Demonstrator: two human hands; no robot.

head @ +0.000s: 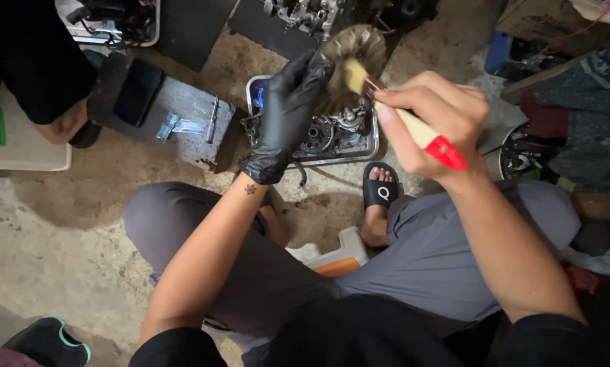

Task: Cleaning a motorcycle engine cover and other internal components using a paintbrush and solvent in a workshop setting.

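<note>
Black-gloved left hand (288, 112) clamps a round finned fan part (354, 54) by its rim, held tilted above a metal tray (366, 146) of engine bits on the floor. Bare right hand (431, 122) pinches a brush (393, 109) w/ pale handle & red end, bristles touching the fins. Risks, judged: glove grip on rim looks partial, so part could slip & drop onto tray; hard brushing may flick grit toward the face. Left wrist bent upward, forearm angled fwd; right wrist cocked inward, elbow out. Sandalled foot (380, 194) just beside tray.
</note>
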